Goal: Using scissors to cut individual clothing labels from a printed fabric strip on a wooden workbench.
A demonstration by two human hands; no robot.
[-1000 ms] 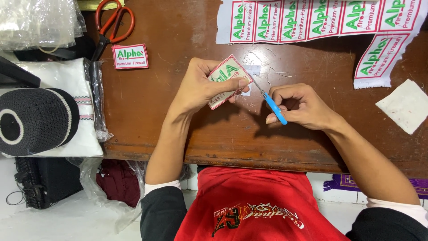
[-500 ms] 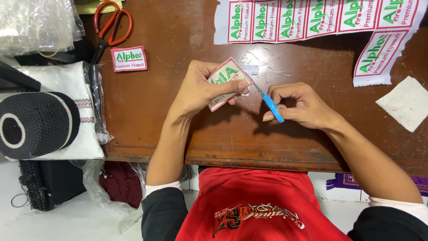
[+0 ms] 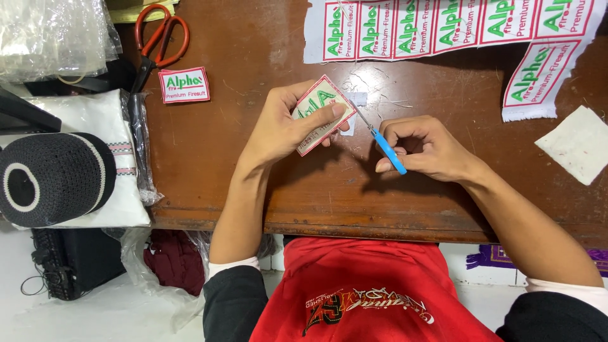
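Note:
My left hand (image 3: 285, 126) pinches a small white embroidered patch (image 3: 320, 109) with a red border and green lettering, held tilted above the brown wooden table (image 3: 253, 177). My right hand (image 3: 427, 149) grips a small blue-handled thread snipper (image 3: 387, 151), whose metal tip meets the patch's right edge. Both hands are close together near the middle of the table.
A strip of several uncut patches (image 3: 456, 25) lies along the far edge. One cut patch (image 3: 184, 85) lies at the left beside orange-handled scissors (image 3: 158, 38). A white fabric scrap (image 3: 579, 142) is at the right. A black knitted cap (image 3: 54, 177) rests on folded white cloth (image 3: 95, 114).
The hands have stayed nearly in place. The patch has turned slightly in my left hand, and the snipper stays at its right edge.

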